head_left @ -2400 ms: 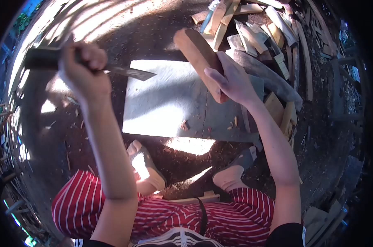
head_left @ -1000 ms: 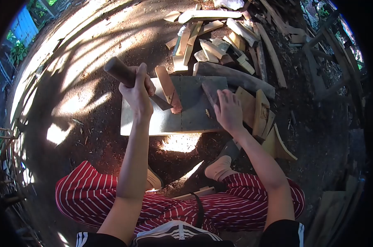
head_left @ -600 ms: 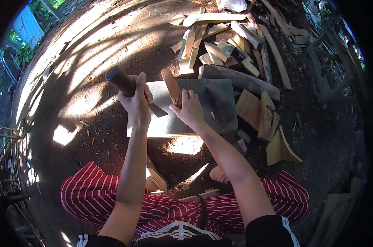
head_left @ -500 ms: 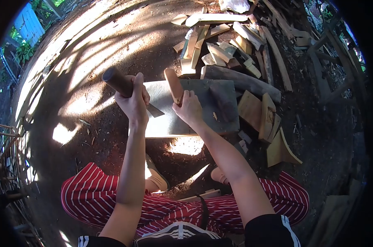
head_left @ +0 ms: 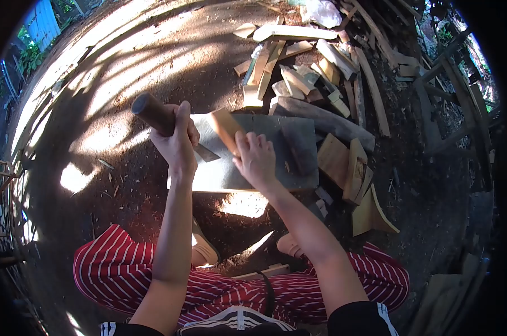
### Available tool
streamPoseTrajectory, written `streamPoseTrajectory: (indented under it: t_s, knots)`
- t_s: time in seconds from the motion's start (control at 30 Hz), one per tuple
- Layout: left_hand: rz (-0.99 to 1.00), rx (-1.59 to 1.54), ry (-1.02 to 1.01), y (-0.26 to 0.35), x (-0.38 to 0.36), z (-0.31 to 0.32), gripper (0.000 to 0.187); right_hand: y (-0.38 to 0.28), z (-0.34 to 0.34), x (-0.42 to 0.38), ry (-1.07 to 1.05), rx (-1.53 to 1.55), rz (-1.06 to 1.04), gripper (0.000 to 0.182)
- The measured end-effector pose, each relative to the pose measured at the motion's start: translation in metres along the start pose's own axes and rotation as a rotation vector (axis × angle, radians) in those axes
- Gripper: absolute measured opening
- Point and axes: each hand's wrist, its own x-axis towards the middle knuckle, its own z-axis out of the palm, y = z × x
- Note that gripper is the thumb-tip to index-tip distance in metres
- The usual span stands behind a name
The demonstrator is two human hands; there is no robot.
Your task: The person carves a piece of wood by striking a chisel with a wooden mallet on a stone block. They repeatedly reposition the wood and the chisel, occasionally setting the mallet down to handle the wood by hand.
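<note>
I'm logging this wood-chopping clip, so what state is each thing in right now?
Left hand: closed on the chopper handle.
Chopper: raised, blade over the slab.
Right hand: gripping the wood piece.
Wood piece: tilted, standing on the slab.
Slab: flat on the ground.
Split wood pile: lying scattered.

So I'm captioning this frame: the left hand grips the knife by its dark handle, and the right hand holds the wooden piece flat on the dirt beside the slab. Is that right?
Not quite. In the head view the right hand holds the wooden piece on the grey slab, not on the dirt. The left hand does grip the knife by its dark handle.
</note>
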Motion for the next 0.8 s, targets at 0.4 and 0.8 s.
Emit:
streamPoseTrajectory:
  t_s: [0.4,0.8]
  knots:
    - [0.04,0.039,-0.02,0.012,-0.007,-0.001,0.015,-0.017,0.022,0.006,-0.105,0.232,0.12,0.052]
    - [0.014,-0.097,-0.097,0.008,-0.017,0.001,0.017,0.045,-0.016,-0.001,0.025,0.326,0.17,0.034]
